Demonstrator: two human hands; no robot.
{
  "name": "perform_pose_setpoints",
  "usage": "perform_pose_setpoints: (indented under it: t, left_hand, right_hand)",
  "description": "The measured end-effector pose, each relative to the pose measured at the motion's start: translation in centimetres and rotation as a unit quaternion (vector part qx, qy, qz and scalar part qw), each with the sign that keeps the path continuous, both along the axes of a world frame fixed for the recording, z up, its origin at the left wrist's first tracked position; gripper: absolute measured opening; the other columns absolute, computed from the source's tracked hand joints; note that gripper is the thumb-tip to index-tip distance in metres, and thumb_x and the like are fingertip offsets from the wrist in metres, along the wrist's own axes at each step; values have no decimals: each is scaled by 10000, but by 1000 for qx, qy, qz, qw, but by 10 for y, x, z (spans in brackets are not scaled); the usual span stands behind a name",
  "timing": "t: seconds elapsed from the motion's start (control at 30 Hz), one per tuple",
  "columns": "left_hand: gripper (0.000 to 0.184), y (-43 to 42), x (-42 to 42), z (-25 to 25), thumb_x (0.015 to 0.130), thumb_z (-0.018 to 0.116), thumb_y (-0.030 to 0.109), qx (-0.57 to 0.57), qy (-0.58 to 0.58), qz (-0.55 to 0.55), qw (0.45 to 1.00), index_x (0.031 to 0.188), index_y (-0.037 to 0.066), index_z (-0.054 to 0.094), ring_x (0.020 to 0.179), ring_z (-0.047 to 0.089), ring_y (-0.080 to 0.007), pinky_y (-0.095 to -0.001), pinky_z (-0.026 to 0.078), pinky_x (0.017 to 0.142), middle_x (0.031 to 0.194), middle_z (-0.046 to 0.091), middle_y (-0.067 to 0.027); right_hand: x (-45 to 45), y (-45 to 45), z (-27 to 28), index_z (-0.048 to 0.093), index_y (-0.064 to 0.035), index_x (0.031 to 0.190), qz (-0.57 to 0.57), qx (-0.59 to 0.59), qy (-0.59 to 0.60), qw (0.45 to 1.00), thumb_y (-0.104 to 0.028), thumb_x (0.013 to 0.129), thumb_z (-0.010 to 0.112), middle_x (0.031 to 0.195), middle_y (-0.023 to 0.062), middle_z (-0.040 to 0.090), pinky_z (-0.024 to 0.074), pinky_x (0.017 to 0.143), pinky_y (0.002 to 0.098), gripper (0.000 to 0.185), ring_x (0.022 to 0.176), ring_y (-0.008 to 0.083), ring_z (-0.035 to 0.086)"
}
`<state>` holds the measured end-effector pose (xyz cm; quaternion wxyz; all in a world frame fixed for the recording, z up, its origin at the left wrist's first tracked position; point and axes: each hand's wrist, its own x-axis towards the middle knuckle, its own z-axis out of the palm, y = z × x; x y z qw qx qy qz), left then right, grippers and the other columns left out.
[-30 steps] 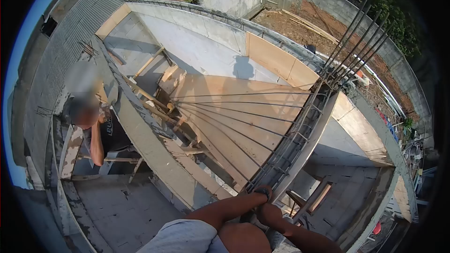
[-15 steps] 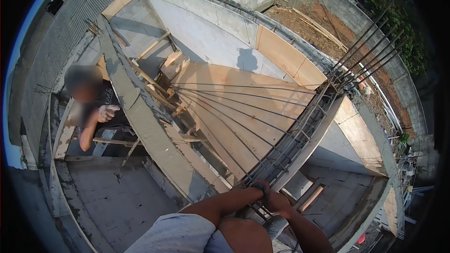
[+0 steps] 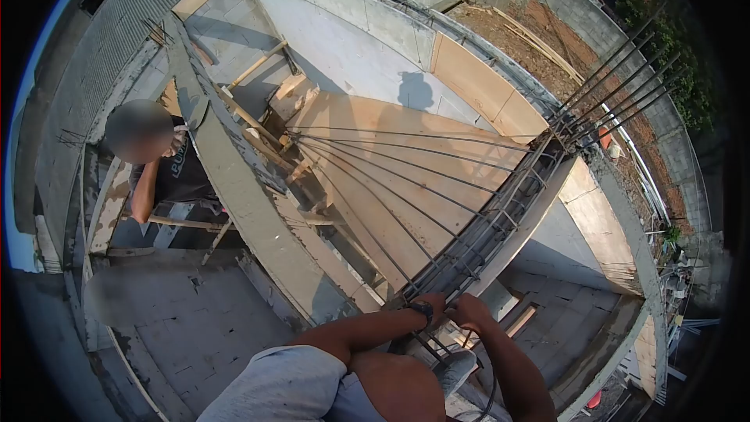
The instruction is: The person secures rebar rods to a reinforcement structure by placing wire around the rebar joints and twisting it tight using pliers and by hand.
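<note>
My left hand (image 3: 434,304), with a dark band on its wrist, is closed at the near end of a rebar cage (image 3: 486,240), seemingly around a steel bar. Its fingertips are mostly hidden. My right hand (image 3: 470,313) is a fist just to the right, close beside it; what it grips is not clear. A thin dark curved line (image 3: 492,387) hangs below the right hand. More bars (image 3: 435,352) pass under my left wrist. The cage lies inside a board-sided beam form (image 3: 523,227).
Long steel bars (image 3: 406,178) fan out above a plywood deck (image 3: 414,152). To the left, a co-worker (image 3: 176,176) stands behind a concrete-topped wall (image 3: 258,227). Upright rebar ends (image 3: 617,78) jut out at the far right corner. Deep room openings (image 3: 211,328) drop away below.
My hands have moved slightly apart, with the right one shifting right and up. The curved dark line now shows below it. The co-worker's raised hand has moved up beside the head.
</note>
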<state>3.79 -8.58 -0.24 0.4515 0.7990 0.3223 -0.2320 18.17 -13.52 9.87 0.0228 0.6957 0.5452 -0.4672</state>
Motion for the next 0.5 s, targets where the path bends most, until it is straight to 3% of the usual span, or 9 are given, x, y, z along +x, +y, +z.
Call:
perform_pose_setpoints:
  t: [0.07,0.17,0.27,0.37,0.5]
  left_hand:
    - [355,0,-2,-2,882,604,282,2,-6,-11,1000,1104,6,593,962,664,-403,-488,530,796,1002,681,-240]
    - [356,15,-4,33,876,614,258,-10,-7,-31,999,1120,2,574,962,660,-418,-494,530,793,999,680,-244]
    - [388,21,-5,41,846,640,220,-7,-20,-33,999,1141,-9,537,968,654,-433,-504,525,801,993,675,-258]
    - [452,22,-5,28,771,705,155,-11,-11,-42,999,1134,-22,503,963,647,-444,-513,519,807,983,669,-274]
    - [464,32,2,43,719,707,69,-18,-10,-74,997,1116,-14,481,940,647,-441,-507,517,812,952,669,-257]
  right_hand:
    - [1,-2,-10,756,-92,936,12,-8,-12,1000,-281,767,671,872,213,696,541,776,466,267,837,384,680]
    - [-7,-6,-17,753,-83,935,20,-9,-35,999,-280,767,671,854,221,691,540,776,467,271,836,390,679]
    - [-29,-13,23,720,-41,996,1,8,29,1000,-239,812,609,989,259,668,531,806,495,292,931,419,659]
    - [-64,-53,-6,704,-37,1034,-72,94,71,990,-211,816,599,891,245,679,527,796,491,298,856,440,657]
    - [-81,-45,26,677,0,1034,-170,-6,79,982,-198,865,559,955,298,655,513,834,508,286,916,446,646]
